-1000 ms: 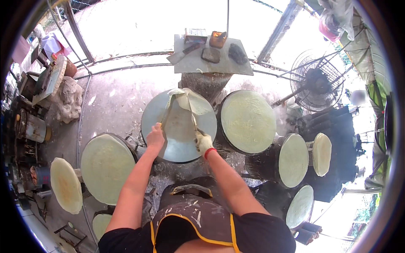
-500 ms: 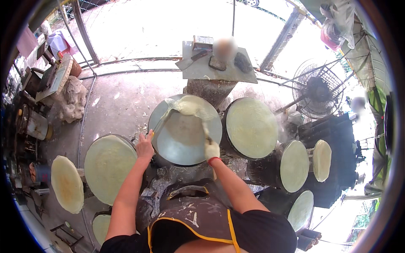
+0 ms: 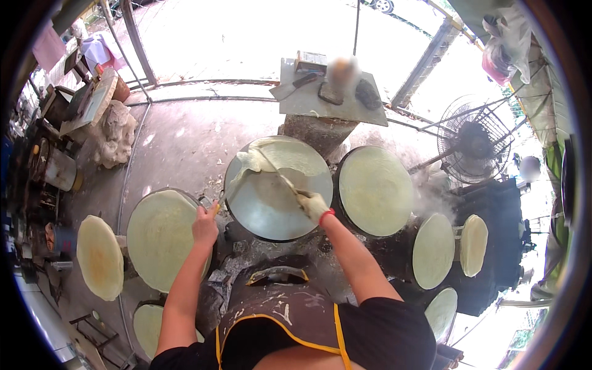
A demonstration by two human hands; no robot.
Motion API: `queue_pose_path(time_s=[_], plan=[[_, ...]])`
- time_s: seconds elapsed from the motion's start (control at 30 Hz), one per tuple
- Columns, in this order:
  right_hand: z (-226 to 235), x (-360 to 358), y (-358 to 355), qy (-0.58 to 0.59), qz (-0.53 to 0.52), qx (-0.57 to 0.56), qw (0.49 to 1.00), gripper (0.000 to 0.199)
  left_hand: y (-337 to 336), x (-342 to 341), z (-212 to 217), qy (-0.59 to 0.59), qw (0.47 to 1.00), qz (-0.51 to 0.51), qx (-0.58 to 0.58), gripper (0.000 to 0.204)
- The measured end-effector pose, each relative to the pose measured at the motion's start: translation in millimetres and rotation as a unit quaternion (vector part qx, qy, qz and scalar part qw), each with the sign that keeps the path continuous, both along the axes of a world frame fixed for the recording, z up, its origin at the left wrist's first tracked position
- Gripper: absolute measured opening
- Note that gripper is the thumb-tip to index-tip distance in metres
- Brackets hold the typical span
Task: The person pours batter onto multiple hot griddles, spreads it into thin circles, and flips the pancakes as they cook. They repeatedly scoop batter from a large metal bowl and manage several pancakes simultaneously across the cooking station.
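In front of me is a round flat griddle (image 3: 277,216) with pale batter (image 3: 296,154) spread over its far part. The near part shows bare grey metal. My right hand (image 3: 312,205), in a whitish glove, is closed on a long thin spreading stick (image 3: 275,171) slanting to the far left across the batter. My left hand (image 3: 205,224) is closed around the yellow handle of a thin flat spatula (image 3: 236,182), whose blade lies along the griddle's left rim. A fold of batter (image 3: 249,161) hangs near the far left, close to the blade.
Other griddles carry thin pale pancakes: one at left (image 3: 161,240), one at right (image 3: 376,191) and one farther right (image 3: 433,251). Stacked pancakes stand at far left (image 3: 100,258) and far right (image 3: 473,245). Ahead is a small table (image 3: 296,106); a fan (image 3: 473,139) stands right.
The spreading stick has swung from the griddle's right side to a slant toward the far left. Batter covers more of the far right. The whole view has shifted slightly.
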State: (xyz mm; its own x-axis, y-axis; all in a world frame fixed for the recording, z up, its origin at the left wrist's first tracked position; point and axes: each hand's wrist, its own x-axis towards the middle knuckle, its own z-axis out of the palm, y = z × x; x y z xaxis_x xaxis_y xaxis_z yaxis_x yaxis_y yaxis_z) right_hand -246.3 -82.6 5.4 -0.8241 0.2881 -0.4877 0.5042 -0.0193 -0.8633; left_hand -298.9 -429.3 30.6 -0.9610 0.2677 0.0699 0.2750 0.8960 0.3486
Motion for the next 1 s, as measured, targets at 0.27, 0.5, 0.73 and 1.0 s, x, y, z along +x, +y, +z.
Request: queue_pose_path(time_s=[0.27, 0.5, 0.73, 1.0], plan=[[-11.3, -10.7, -6.3, -0.024, 0.092, -0.070, 0.993, 0.033, -3.6, 31.1, -9.2, 0.019, 0.970, 0.016, 0.243, 0.044], [-25.7, -29.1, 38.9, 0.048, 0.135, 0.177, 0.974, 0.035, 21.1, 42.3, -29.4, -0.083, 0.882, 0.102, 0.453, 0.029], [-17.5, -42.0, 83.0, 0.004, 0.112, 0.025, 0.993, 0.034, 61.3, 78.2, 22.6, -0.211, 0.748, 0.220, 0.590, 0.017], [-18.3, -57.4, 96.1, -0.095, 0.286, 0.009, 0.953, 0.033, 87.4, 131.0, 17.5, -0.197, 0.749, 0.340, 0.533, 0.014]])
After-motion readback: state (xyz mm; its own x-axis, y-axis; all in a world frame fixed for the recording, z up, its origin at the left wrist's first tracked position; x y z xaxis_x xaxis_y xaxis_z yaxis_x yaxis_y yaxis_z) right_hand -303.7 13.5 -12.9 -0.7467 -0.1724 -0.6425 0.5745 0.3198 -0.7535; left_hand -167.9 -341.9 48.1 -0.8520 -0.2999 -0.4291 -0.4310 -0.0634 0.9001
